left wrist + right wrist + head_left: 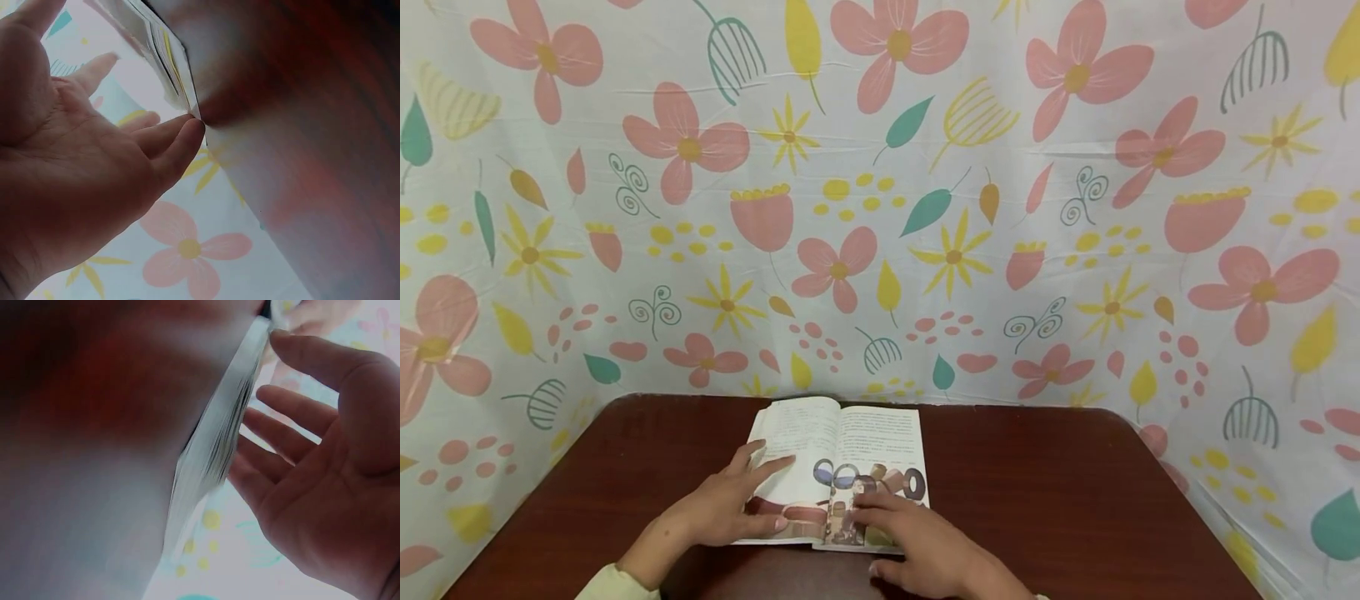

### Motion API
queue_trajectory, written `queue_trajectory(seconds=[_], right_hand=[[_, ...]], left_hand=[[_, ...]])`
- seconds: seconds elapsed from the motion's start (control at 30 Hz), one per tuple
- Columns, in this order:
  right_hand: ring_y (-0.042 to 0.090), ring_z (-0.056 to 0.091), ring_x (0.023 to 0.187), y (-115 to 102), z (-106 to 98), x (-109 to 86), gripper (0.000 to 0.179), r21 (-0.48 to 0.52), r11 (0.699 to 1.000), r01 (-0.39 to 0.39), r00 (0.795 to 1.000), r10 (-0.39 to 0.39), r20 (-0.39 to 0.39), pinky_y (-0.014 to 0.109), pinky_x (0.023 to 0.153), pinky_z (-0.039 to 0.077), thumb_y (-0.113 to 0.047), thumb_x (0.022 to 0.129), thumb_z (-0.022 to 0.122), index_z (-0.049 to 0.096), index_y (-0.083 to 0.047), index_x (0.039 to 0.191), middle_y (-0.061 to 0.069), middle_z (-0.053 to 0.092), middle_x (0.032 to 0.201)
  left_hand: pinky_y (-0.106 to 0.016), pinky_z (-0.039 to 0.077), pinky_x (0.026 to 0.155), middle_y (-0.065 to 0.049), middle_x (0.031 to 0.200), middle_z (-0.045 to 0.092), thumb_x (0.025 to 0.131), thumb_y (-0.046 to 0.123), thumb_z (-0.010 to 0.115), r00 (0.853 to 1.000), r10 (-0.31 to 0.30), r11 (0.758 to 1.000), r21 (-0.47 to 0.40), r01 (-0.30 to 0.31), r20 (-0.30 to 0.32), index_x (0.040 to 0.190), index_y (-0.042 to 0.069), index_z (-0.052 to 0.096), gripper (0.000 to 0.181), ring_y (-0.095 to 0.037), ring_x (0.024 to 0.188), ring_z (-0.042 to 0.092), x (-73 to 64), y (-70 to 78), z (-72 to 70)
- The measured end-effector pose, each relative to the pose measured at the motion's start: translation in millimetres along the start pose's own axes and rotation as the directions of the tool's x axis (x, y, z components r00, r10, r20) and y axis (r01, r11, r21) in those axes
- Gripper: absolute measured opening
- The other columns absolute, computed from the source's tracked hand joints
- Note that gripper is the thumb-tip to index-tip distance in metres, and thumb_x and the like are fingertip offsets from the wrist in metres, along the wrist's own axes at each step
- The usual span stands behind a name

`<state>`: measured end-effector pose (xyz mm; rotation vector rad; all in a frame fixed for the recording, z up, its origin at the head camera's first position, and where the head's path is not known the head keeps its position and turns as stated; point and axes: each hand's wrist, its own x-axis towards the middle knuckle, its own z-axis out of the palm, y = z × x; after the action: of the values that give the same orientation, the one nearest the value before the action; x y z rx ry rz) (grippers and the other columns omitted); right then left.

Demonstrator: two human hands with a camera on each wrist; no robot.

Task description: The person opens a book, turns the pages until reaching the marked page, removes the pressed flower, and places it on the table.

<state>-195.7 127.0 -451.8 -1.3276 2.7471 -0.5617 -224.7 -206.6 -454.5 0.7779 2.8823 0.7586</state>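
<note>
An open book (880,435) lies on the dark reddish-brown table, printed text on its upper pages and coloured pictures along the bottom. My left hand (718,506) is at the left page, fingers spread over it and the thumb near the lower picture. Over the lower right page, my right hand (936,546) has its fingers extended across the illustrations, thumb by the bottom edge. In the left wrist view, fingertips of that hand (87,156) meet the edge of the book (178,62). The right wrist view shows relaxed fingers (290,434) beside the thick page block (215,434).
The table (1060,492) extends on both sides of the book, with rounded far corners. A white curtain (880,350) printed with pink flowers, yellow blossoms and green leaves hangs behind the table and along both sides.
</note>
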Motion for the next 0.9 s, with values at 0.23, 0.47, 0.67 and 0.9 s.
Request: queue_trajectory(seconds=[0.23, 0.47, 0.67, 0.9], right_hand=[[0.020, 0.056, 0.128, 17.2, -11.7, -0.9, 0.031, -0.029, 0.995, -0.097, 0.995, 0.096, -0.029, 0.035, 0.096, 0.051, -0.026, 0.085, 0.081, 0.075, -0.024, 0.115, -0.002, 0.059, 0.138], [0.013, 0.063, 0.116, 22.7, -20.1, -4.2, 0.014, 0.045, 0.999, -0.022, 0.999, 0.024, -0.049, 0.022, 0.081, 0.053, -0.015, 0.085, 0.080, 0.078, -0.020, 0.098, 0.000, 0.065, 0.130], [0.008, 0.064, 0.100, 28.5, -28.2, -7.8, 0.024, 0.064, 0.996, -0.068, 0.991, 0.075, -0.110, 0.024, 0.077, 0.052, 0.002, 0.088, 0.068, 0.073, -0.022, 0.089, -0.005, 0.069, 0.109], [0.032, 0.049, 0.132, 30.7, -24.3, -7.1, 0.075, 0.135, 0.914, -0.382, 0.860, 0.405, -0.309, 0.046, 0.100, 0.047, -0.022, 0.087, 0.077, 0.041, 0.005, 0.147, 0.022, 0.044, 0.148]], left_hand=[[-0.069, 0.037, 0.098, -0.024, 0.155, 0.033, 0.086, 0.061, 0.068, 0.998, -0.024, 0.998, 0.057, 0.020, 0.066, 0.152, 0.024, 0.044, 0.080, -0.047, 0.137, 0.037, -2.4, -5.6, 2.8], [-0.068, 0.035, 0.099, -0.025, 0.155, 0.031, 0.086, 0.057, 0.071, 0.998, -0.001, 0.995, 0.098, -0.006, 0.067, 0.153, 0.021, 0.042, 0.081, -0.047, 0.137, 0.037, -3.1, -6.1, 3.1], [-0.070, 0.033, 0.101, -0.024, 0.157, 0.030, 0.086, 0.057, 0.071, 0.996, -0.027, 0.997, 0.068, 0.021, 0.088, 0.153, 0.021, 0.042, 0.082, -0.047, 0.137, 0.037, -2.2, -6.0, 1.4], [-0.068, 0.038, 0.098, -0.026, 0.152, 0.036, 0.089, 0.054, 0.069, 0.999, 0.025, 0.997, 0.077, -0.027, 0.028, 0.149, 0.018, 0.048, 0.073, -0.048, 0.135, 0.040, -1.5, -7.2, 0.7]])
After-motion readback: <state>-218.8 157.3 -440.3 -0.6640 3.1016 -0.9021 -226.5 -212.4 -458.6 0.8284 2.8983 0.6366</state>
